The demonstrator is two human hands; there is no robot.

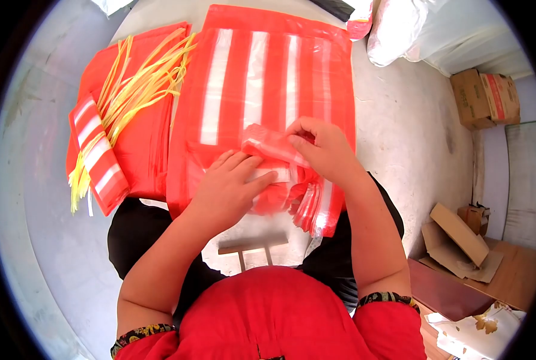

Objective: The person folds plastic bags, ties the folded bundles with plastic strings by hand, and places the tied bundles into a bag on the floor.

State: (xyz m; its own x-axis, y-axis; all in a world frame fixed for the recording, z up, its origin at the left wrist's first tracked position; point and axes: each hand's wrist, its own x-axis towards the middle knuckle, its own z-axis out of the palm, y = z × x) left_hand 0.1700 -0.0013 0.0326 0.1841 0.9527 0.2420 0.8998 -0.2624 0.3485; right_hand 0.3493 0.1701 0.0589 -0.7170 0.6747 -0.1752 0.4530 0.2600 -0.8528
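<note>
A stack of red plastic bags with white stripes (274, 78) lies in front of me, its near end by my lap. My left hand (229, 183) rests on the near part with its fingers spread. My right hand (325, 147) is closed, thumb and fingers pinching a folded flap of red plastic (268, 141). Below the right hand hangs a gathered, crumpled bunch of the plastic (311, 207). To the left is a second red stack (145, 144). On it lie a rolled-up red and white striped bundle (98, 156) and a bunch of yellow plastic strips (145, 81).
Cardboard boxes (485, 99) stand against the wall at far right. An opened carton (460, 246) lies on a brown surface (511, 273) at lower right. White plastic-wrapped packs (397, 30) are at the upper right. Below the stack is a small metal bar frame (253, 245).
</note>
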